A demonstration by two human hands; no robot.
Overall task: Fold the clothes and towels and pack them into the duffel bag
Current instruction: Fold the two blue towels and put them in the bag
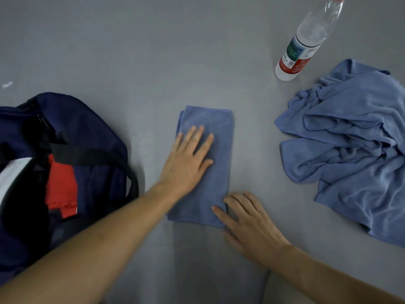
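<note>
Folded towel between duffel bag (left) and crumpled towel.

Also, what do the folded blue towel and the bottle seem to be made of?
The folded blue towel is probably microfibre: matte, finely fuzzy, with soft stitched edges. The bottle seems to be clear glossy plastic: see-through body with highlights, printed label.

Left hand lies flat, fingers spread straight; right hand pinches the towel edge between curled fingers and thumb.
</note>
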